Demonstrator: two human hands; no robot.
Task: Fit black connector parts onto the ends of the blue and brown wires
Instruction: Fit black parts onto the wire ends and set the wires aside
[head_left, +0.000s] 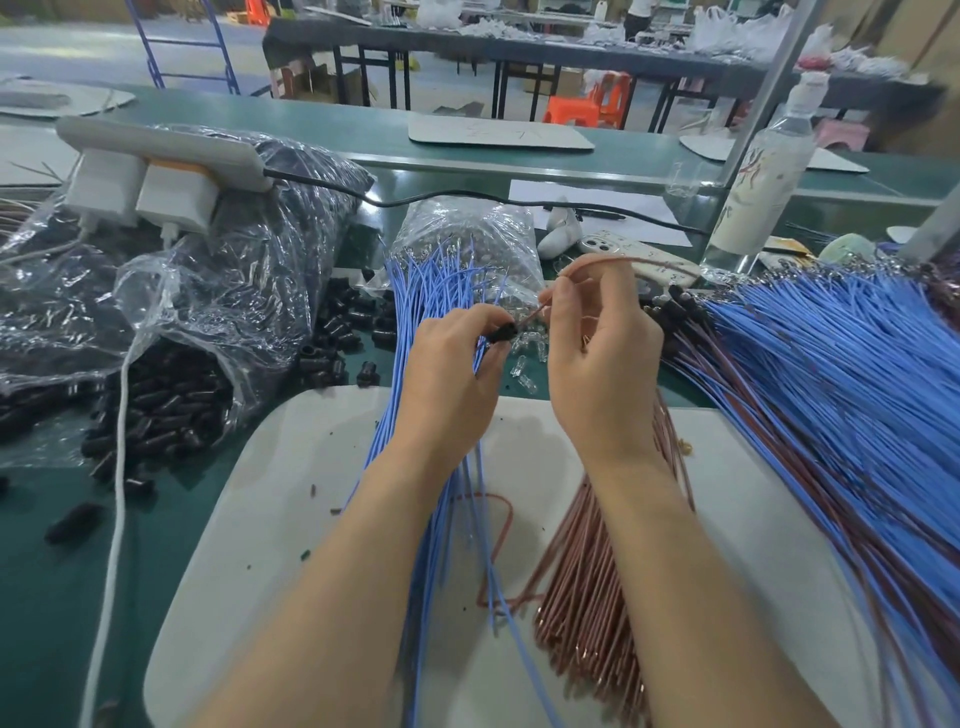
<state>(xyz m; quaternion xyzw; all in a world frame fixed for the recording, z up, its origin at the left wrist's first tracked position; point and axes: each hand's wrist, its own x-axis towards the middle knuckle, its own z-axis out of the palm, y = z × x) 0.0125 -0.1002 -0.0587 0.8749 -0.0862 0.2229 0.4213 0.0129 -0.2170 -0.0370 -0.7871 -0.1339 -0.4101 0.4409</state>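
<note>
My left hand pinches a small black connector part between thumb and fingers. My right hand pinches a brown wire whose end points into the connector; the wire loops up and over to the right. A bundle of loose blue wires lies under my left forearm. A bundle of brown wires lies under my right forearm. Both bundles rest on a grey mat.
Plastic bags spill black connector parts at left, with loose ones near the wires. A bag of clear parts sits ahead. A large heap of blue and brown assembled wires fills the right. A white cable, power strip and bottle stand around.
</note>
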